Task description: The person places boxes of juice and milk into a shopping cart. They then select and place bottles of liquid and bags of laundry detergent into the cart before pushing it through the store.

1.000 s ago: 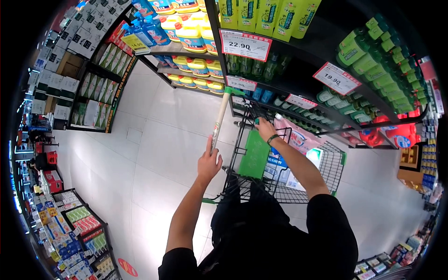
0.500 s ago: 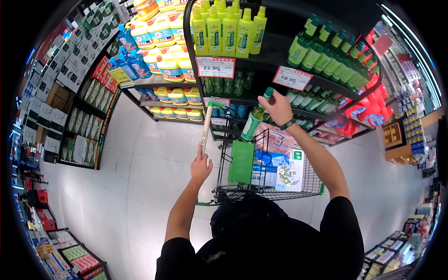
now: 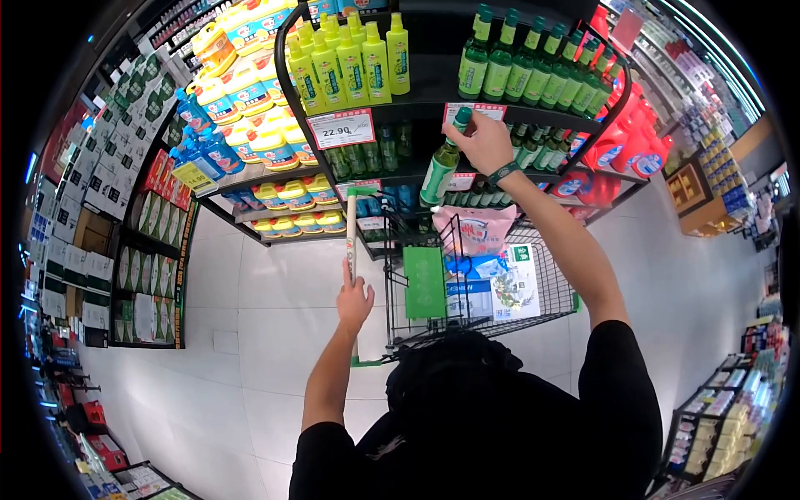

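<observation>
My right hand point(image 3: 486, 143) is closed round the neck of a green bottle point(image 3: 439, 173) with a green cap. The bottle hangs slightly tilted in front of the shelf, above the far side of the shopping cart point(image 3: 554, 275). My left hand point(image 3: 355, 302) lies on the cart's pale handle bar point(image 3: 351, 242), its index finger stretched along it and the other fingers apart. Inside the cart are a pink bag point(image 3: 479, 229), a blue package point(image 3: 477, 267) and a white box point(image 3: 515, 287). A green panel point(image 3: 425, 282) sits near the handle.
Ahead, a dark shelf point(image 3: 425, 111) carries several yellow-green spray bottles point(image 3: 352, 71) and several green bottles point(image 3: 533, 71). Yellow jugs point(image 3: 246, 96) fill the shelf at the left. Red jugs point(image 3: 631, 133) stand at the right. Stacked white boxes point(image 3: 83, 179) line the far left.
The view has shifted, so the shelves appear turned. My right hand and the bottle have moved up and left in the picture. My left hand remains at the handle.
</observation>
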{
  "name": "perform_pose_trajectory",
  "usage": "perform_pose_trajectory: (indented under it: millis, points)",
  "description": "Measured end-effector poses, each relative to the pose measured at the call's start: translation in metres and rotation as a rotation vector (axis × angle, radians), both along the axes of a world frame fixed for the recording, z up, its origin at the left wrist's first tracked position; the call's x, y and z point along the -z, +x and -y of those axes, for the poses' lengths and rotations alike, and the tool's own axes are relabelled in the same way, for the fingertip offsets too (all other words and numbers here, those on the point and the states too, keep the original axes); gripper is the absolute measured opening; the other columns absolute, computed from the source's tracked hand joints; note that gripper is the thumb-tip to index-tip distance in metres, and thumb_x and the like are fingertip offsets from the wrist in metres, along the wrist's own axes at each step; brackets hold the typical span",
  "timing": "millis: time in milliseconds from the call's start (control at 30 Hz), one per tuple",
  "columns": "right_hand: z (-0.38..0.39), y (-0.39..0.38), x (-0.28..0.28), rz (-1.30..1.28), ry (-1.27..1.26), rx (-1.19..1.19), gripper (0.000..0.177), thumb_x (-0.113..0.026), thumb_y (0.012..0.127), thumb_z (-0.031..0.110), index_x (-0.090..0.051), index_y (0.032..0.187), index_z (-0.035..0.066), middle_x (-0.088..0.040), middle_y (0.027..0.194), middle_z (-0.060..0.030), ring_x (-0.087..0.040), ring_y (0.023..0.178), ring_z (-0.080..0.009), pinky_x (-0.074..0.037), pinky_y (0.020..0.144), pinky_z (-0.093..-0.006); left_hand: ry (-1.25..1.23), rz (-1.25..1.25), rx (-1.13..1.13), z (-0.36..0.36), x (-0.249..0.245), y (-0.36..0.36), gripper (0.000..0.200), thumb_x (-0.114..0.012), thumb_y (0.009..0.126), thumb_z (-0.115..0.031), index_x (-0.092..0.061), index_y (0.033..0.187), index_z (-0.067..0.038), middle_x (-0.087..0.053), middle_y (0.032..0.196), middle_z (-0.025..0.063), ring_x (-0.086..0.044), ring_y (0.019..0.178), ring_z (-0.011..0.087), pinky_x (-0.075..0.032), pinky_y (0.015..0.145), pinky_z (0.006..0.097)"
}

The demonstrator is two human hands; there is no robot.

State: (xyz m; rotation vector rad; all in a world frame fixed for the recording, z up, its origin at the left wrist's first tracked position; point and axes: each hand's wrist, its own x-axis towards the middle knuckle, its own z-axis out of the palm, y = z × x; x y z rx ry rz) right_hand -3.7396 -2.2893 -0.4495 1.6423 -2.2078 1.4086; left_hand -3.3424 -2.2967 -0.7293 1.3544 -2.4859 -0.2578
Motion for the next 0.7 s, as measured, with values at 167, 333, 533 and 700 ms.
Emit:
perform_pose_trajectory:
  millis: [167,333,533,700]
  points:
    - [0.002,-0.014,-0.002,-0.068,0.051,0.063,0.043,-0.07,0.085,0.052,-0.07,0.098,0.01,-0.072,0.074,-0.0072,-0.07,0.073,-0.0302,-0.054,0.065,-0.0433,-0.028,0.002,0.006,0.003,0.006,0.001,0.017,-0.068,0.087,-0.023,-0.062,0.091,-0.008,-0.021,0.165,0.0176,-0.07,0.081,0.0377,-0.057,0.068,0.0474]
    - [0.004,-0.034,0.01,-0.067,0.051,0.089,0.046,-0.069,0.086,0.053,-0.071,0.103,0.011,-0.072,0.075,-0.0054,-0.071,0.074,-0.0293,-0.054,0.065,-0.0425,-0.038,0.01,0.0,0.001,0.006,0.001,0.017,-0.068,0.087,-0.023,-0.062,0.091,-0.008,-0.021,0.165,0.0179,-0.07,0.079,0.0375,-0.056,0.067,0.0468]
    - [0.005,-0.044,0.041,-0.184,0.031,0.121,0.047,-0.069,0.088,0.053,-0.068,0.102,0.007,-0.068,0.072,-0.0061,-0.068,0.07,-0.0289,-0.053,0.061,-0.0399,-0.043,0.013,0.005,0.0,0.002,-0.001,0.018,-0.069,0.086,-0.023,-0.063,0.089,-0.007,-0.02,0.165,0.0185,-0.07,0.077,0.0376,-0.056,0.067,0.0464]
    - [0.013,-0.055,0.09,-0.224,-0.12,0.024,0.045,-0.073,0.088,0.047,-0.063,0.094,0.003,-0.065,0.073,-0.0107,-0.065,0.069,-0.0323,-0.052,0.061,-0.0411,-0.052,0.027,0.011,-0.002,-0.001,-0.001,0.019,-0.07,0.086,-0.024,-0.063,0.087,-0.007,-0.019,0.165,0.0193,-0.07,0.077,0.0382,-0.056,0.068,0.0463]
